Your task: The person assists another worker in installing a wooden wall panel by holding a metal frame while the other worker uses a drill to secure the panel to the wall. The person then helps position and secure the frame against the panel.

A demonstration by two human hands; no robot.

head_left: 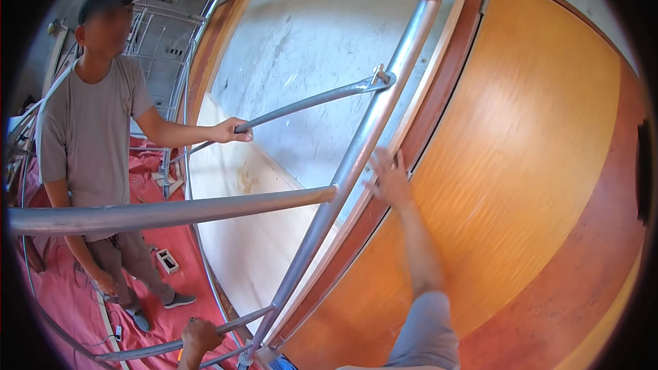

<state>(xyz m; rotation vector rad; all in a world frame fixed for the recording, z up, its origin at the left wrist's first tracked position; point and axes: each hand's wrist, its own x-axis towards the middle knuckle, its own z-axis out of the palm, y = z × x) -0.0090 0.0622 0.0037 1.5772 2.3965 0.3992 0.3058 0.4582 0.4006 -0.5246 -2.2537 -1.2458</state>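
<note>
A grey metal scaffold frame (373, 120) leans across the view, its thick upright slanting from the lower middle to the top. Down at the lower left, my left hand (199, 337) is closed round the frame's low crossbar (147, 351). A small orange piece (180, 355) shows beside that hand; its kind is unclear. My right hand (391, 181) is raised just right of the upright, fingers apart and slightly blurred, holding nothing. It is in front of the brown door frame (418, 133), but I cannot tell whether it touches it. An orange-brown wooden door (521, 130) fills the right.
At left stands another person (96, 130), one hand (233, 130) on a thin diagonal brace (308, 101) bolted to the upright. A thick horizontal tube (171, 210) crosses in front. Red sheeting (175, 243) covers the floor, with a white box (167, 261) on it.
</note>
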